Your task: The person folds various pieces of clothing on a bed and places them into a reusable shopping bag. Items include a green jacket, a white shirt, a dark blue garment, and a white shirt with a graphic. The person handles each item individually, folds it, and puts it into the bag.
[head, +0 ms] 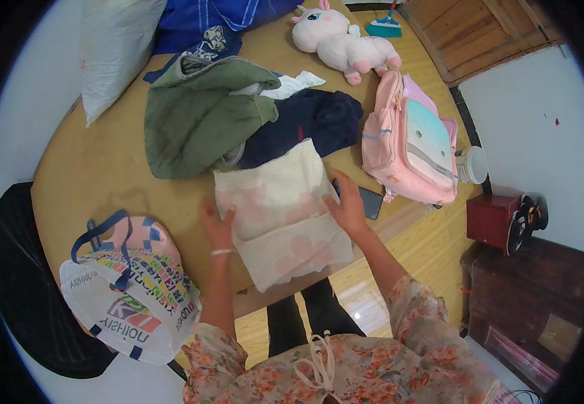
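A cream knitted garment (277, 222) with pale pink flower shapes lies on the table before me, its lower part folded over in a layer. My left hand (217, 224) is at its left edge, thumb and fingers spread, a white band at the wrist. At the right edge is my right hand (347, 204), its thumb on the knit and its fingers apart. A dark smartphone (371, 203) lies partly behind the right hand. Just beyond the knit are a navy garment (307, 121) and an olive green garment with grey lining (203, 116).
On the table (95, 166), a pink backpack (408, 141) stands right and a plush unicorn (345, 43) lies behind it. A printed drawstring bag (130, 298) sits at left. A white woven sack (115, 55) and a blue bag (221, 15) are at the back.
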The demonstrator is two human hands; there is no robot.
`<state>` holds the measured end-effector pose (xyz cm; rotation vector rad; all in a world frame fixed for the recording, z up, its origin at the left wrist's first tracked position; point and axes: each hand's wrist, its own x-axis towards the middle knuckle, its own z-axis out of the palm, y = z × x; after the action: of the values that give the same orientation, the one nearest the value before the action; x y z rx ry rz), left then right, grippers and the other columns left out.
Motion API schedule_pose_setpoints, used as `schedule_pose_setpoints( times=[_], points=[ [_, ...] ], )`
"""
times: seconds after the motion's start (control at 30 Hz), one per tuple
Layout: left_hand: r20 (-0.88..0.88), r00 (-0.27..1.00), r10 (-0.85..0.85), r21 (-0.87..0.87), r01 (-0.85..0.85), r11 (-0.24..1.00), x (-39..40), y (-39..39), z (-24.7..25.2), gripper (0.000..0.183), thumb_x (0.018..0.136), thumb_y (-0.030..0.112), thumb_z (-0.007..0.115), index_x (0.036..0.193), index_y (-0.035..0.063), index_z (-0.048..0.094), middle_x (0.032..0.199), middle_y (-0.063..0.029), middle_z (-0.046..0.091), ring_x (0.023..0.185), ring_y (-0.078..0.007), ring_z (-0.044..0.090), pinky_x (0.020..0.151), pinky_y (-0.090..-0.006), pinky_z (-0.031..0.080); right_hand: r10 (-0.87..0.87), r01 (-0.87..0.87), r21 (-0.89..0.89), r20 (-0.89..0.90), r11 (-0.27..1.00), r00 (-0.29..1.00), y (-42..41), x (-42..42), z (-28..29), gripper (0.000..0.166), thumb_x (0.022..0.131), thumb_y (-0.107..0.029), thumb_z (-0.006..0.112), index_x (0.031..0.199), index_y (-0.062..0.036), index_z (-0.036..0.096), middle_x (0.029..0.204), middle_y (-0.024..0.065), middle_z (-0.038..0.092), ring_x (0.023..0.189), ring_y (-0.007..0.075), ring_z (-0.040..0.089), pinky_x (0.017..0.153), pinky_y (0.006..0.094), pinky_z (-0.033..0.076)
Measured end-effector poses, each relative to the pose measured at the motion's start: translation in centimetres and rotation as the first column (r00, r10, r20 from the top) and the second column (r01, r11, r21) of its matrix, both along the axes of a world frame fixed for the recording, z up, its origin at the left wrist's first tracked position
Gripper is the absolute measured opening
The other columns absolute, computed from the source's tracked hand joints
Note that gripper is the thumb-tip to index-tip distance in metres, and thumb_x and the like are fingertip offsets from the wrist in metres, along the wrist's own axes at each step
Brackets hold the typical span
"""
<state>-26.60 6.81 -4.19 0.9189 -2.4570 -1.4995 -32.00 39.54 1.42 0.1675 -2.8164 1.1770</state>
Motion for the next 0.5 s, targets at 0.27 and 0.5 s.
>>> schedule_pose_setpoints(
  times=[0.27, 0.5],
  points=[
    [0.095, 0.990, -0.105, 0.586, 0.029, 0.810, -6.4, -0.8, 0.1, 0.041, 0.078, -0.002, 0.077, 0.115, 0.0025, 0.061, 0.110, -0.0077, 0.067, 0.098, -0.0170, 0.062, 0.090, -0.0326, 0.050, -0.077, 0.229, -0.286, 0.457, 0.931, 0.886, 0.3, -8.6, -4.8, 0.055, 0.072, -0.005, 0.079, 0.124, -0.0007, 0.061, 0.119, 0.0167, 0.067, 0.101, 0.0336, 0.066, 0.090, 0.0377, 0.051],
    [-0.240, 0.895, -0.376, 0.025, 0.392, 0.919, 5.3, -1.7, 5.2, 0.036, 0.066, -0.009, 0.067, 0.096, 0.0101, 0.066, 0.102, -0.0051, 0.065, 0.104, -0.0252, 0.061, 0.096, -0.0411, 0.046, 0.216, -0.188, -0.212, 0.113, 0.959, 0.970, 5.6, 1.2, 0.4, 0.035, 0.062, 0.003, 0.073, 0.095, -0.0088, 0.069, 0.100, 0.0110, 0.065, 0.098, 0.0320, 0.060, 0.088, 0.0378, 0.045]
  ],
)
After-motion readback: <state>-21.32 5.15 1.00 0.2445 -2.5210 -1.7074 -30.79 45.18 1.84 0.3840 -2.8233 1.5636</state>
